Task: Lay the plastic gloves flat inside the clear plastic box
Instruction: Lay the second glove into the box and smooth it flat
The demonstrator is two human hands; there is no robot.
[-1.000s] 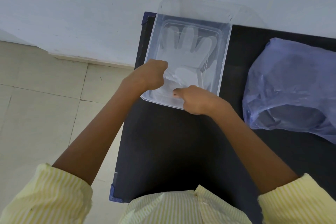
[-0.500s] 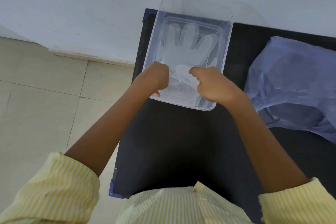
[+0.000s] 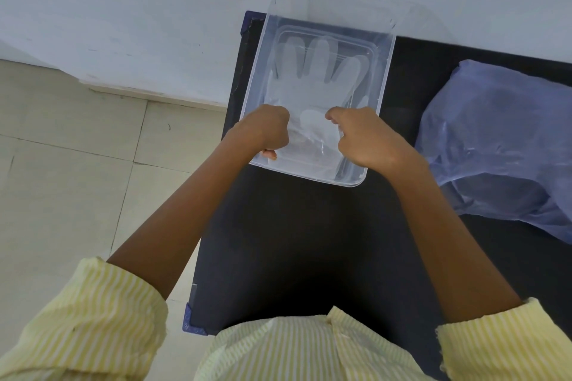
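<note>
My left hand [image 3: 268,130] and right hand [image 3: 368,138] pinch the translucent plastic glove's [image 3: 312,86] cuff inside the clear rectangular plastic box [image 3: 387,71]; I should tug evenly, keeping it wrinkle-free.

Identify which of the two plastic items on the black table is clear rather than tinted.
The clear plastic box holding the glove; the crumpled bag on the right is bluish.

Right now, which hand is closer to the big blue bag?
The right hand. It is over the box's near right corner, beside the blue bag; the left hand is at the box's far side.
</note>
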